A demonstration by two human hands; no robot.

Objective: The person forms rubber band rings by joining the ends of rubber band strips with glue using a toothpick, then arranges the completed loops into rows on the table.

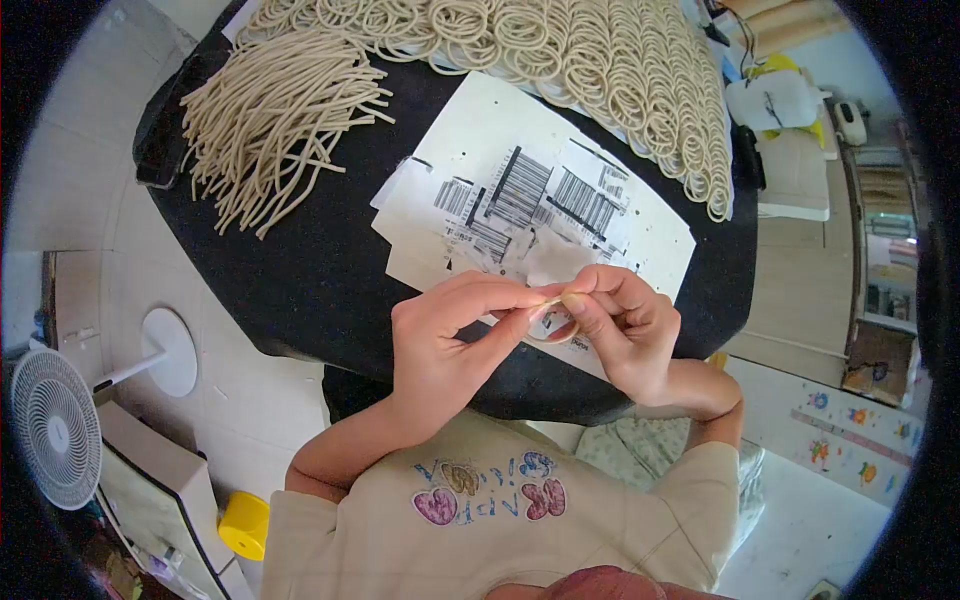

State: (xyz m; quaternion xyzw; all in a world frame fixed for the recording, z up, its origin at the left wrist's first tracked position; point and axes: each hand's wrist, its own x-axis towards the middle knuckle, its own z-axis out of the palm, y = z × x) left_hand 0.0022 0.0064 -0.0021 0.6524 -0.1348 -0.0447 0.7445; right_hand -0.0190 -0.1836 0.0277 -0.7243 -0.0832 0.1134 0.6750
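A close pinch
Left hand and right hand pinch the cord ring at one spot, perhaps steadying a join, above barcoded sheets.

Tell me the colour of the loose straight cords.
The cords are beige, as the head view shows.

The fingertips of the left hand and right hand cover the top of the small loop pinched between them, so whether it is closed there cannot be told. The rows of beige rings run out past the top edge. In the heap of cord lengths, upper pieces hide those beneath. Fine print on the barcode sheet is too small to read. The bottom edge cuts off the T-shirt.
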